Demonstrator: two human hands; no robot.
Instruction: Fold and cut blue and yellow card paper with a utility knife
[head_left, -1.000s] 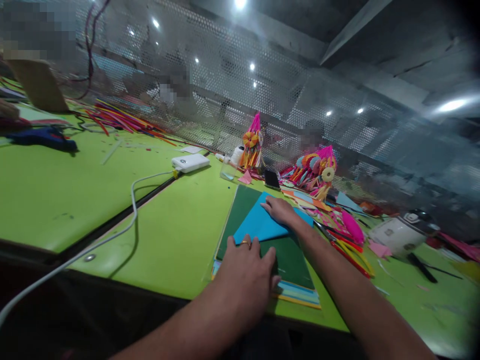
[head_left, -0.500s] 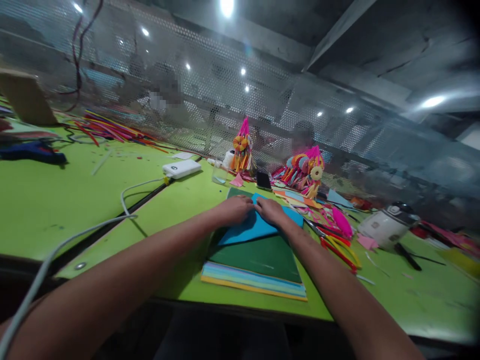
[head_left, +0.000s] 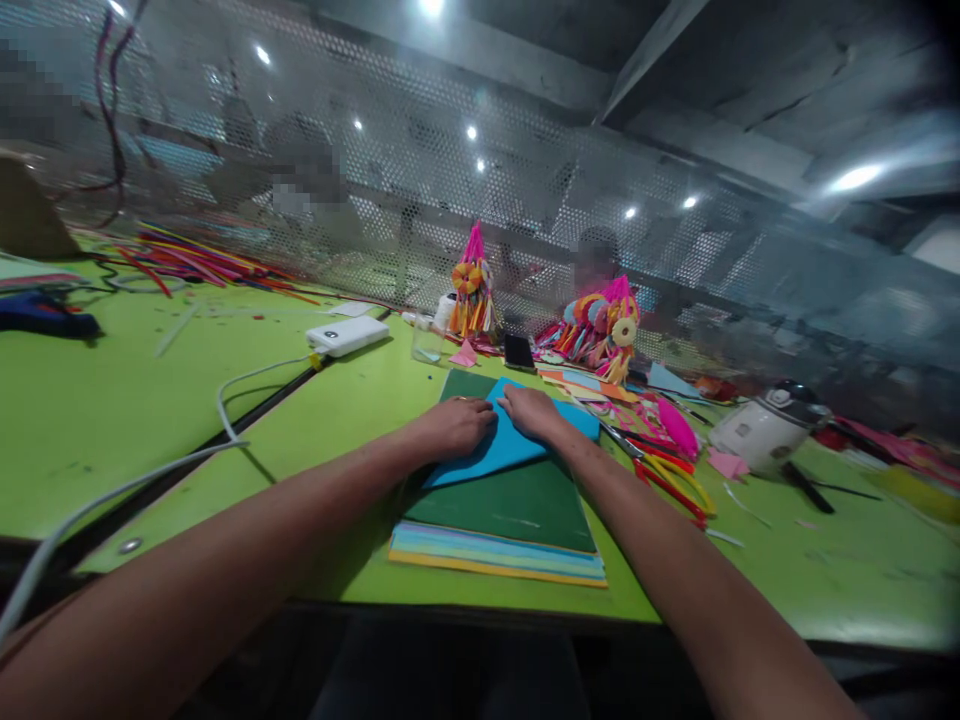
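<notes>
Mid-frame on the green counter (head_left: 337,420), both hands press flat, fingers spread: left hand (head_left: 452,427) and right hand (head_left: 531,411) on a folded blue paper sheet (head_left: 504,449) atop a dark green stack (head_left: 517,505).

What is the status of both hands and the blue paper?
Left hand and right hand open, flat on blue paper. Paper lies on green sheet. Scissors to its right, apart.

Left of the paper stack (head_left: 495,545) the table (head_left: 337,440) lies bare up to a cable (head_left: 225,400). Right, loose strips (head_left: 675,487) crowd just beside the stack. Behind, a phone (head_left: 518,351), cup (head_left: 427,343) and ornaments (head_left: 600,330) stand before the mesh screen (head_left: 450,180).
</notes>
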